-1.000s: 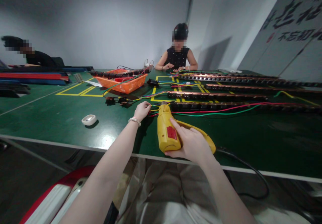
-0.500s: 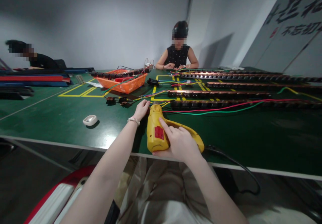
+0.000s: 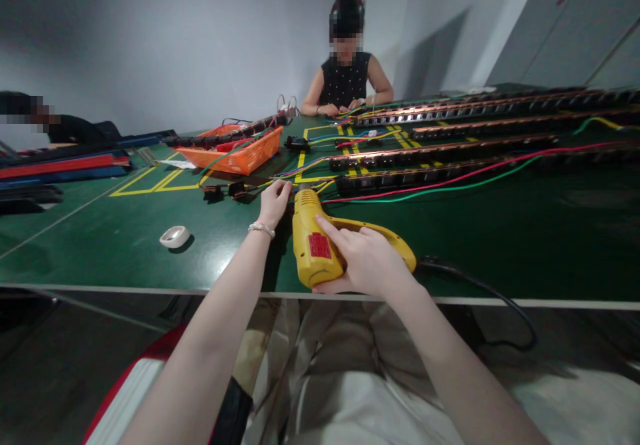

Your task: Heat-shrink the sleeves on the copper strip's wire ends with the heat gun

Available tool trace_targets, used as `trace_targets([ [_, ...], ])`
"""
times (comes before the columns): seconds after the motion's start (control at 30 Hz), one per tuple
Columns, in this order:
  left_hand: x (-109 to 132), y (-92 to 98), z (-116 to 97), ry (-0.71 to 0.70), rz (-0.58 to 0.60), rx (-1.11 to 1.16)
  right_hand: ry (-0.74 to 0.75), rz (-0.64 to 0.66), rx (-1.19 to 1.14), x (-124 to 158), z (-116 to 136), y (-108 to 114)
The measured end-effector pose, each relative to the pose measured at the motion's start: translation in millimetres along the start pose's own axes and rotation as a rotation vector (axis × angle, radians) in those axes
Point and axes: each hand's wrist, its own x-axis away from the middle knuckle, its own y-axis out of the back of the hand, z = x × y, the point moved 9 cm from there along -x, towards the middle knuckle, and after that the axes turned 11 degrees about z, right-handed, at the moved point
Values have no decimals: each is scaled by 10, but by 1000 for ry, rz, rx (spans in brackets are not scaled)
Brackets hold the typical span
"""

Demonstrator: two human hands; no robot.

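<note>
Two hands are at work at the near edge of the green counter (image 3: 100, 245). The right hand (image 3: 367, 262) is wrapped around the handle of a yellow heat gun (image 3: 310, 245), with the forefinger laid along the body beside its red label. The gun rests on the counter with its nozzle pointing away from the wearer. A black cord (image 3: 475, 286) leaves the rear of the handle and drops over the counter edge.

The left hand (image 3: 274, 202), which has a bracelet (image 3: 261, 230) at the wrist, lies just left of the nozzle. Its fingers are curled onto the coloured wires (image 3: 300, 173) at that spot (the exact pinch is hidden behind the knuckles).

A white tape roll (image 3: 175, 236) lies flat further left, well apart from both hands.

Beyond the nozzle, long black connector strips (image 3: 425, 158) run to the right in several rows. A red wire (image 3: 450, 177) and a green wire (image 3: 450, 190) trail alongside the nearest row. An orange basket (image 3: 245, 155) holding cables and parts stands on yellow floor-tape markings at mid-counter.

At the far edge a person (image 3: 345, 78) sits facing the camera with hands on the wiring there. A second person (image 3: 75, 128) is partly visible at far left.
</note>
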Motion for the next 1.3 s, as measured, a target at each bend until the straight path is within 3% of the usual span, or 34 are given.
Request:
trace_targets([
  [0.33, 7, -61, 59, 45, 47, 142, -63, -21, 27, 175, -302, 85],
  [0.57, 3, -22, 50, 2, -3, 45, -71, -75, 60, 267, -380, 116],
  [1.0, -3, 60, -61, -83, -85, -65, -133, -51, 119, 152, -149, 64],
  [1.3, -20, 33, 58, -14, -85, -20, -99, -20, 132, 26, 98, -33],
])
